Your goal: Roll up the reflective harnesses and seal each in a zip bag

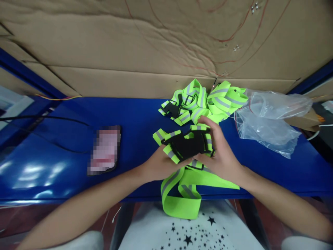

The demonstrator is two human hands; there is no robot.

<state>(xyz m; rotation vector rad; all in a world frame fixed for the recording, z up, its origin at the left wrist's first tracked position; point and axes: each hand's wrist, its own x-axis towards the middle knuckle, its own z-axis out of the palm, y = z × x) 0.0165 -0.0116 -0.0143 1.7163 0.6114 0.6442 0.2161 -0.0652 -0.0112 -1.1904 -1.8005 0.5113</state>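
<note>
Both hands hold a neon-yellow reflective belt (pixel 182 203) with a grey stripe, above the near edge of the table. Its black plastic buckle (pixel 188 144) lies between my hands. My left hand (pixel 158 165) is closed on the buckle's left side from below. Around its right side curls my right hand (pixel 221 149), with the thumb on the buckle's lower edge. A loop of the strap hangs below the hands, toward the lap. Some of the left fingers are hidden behind the belt. Beyond the hands lies a pile of similar belts (pixel 221 100), with a black buckle (pixel 173 109) at its left.
A phone (pixel 104 149) with a blurred screen lies at left on the blue table (pixel 65 139). Black cables (pixel 52 117) run in from the left. Clear plastic bags (pixel 273 118) lie at right, beside a cardboard box (pixel 304 119). A cardboard panel (pixel 130 45) stands behind.
</note>
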